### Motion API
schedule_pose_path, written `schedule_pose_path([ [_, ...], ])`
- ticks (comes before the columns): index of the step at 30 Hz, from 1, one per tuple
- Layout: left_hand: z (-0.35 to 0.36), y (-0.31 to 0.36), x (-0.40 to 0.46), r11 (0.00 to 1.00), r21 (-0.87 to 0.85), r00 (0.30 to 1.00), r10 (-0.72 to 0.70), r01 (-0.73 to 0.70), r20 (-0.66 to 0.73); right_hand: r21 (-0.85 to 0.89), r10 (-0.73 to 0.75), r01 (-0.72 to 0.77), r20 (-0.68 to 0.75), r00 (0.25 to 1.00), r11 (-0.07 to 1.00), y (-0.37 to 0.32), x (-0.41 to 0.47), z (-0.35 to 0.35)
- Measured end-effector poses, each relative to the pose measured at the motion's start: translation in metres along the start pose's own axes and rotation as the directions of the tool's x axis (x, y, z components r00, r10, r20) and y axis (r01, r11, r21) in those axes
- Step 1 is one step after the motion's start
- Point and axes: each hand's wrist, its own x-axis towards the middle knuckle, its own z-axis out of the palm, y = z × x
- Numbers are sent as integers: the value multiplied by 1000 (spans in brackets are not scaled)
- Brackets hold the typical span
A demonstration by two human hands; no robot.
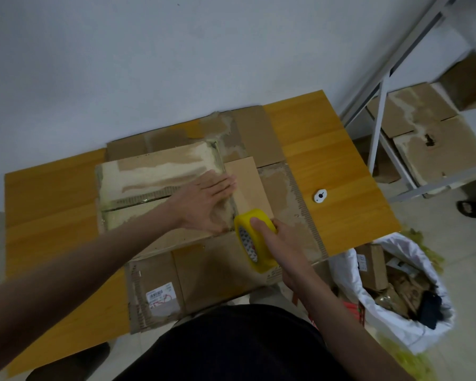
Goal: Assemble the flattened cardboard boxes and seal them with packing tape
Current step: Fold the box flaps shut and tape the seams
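An assembled cardboard box (154, 177) with worn, torn top flaps stands on flattened cardboard (204, 273) spread over the wooden table (338, 171). My left hand (206, 202) lies flat with straight fingers on the box's right end, pressing the flaps down. My right hand (280, 243) grips a yellow roll of packing tape (252, 237) at the box's near right corner. A seam runs along the box top between the two flaps. Whether tape is pulled out onto the box I cannot tell.
A small white round object (320, 195) lies on the table to the right. A white sack (396, 290) of cardboard scraps stands on the floor at the right. A metal shelf (379, 105) holds more cardboard boxes (423, 127). A wall is behind the table.
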Motion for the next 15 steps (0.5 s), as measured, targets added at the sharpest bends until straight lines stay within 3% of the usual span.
schedule_pose_path([
  [8, 17, 22, 0, 996, -88, 1000, -12, 10, -18, 54, 31, -33, 36, 999, 998, -10, 3, 1],
  [15, 16, 11, 8, 992, -110, 998, -60, 58, -15, 121, -65, 55, 86, 994, 991, -17, 19, -3],
])
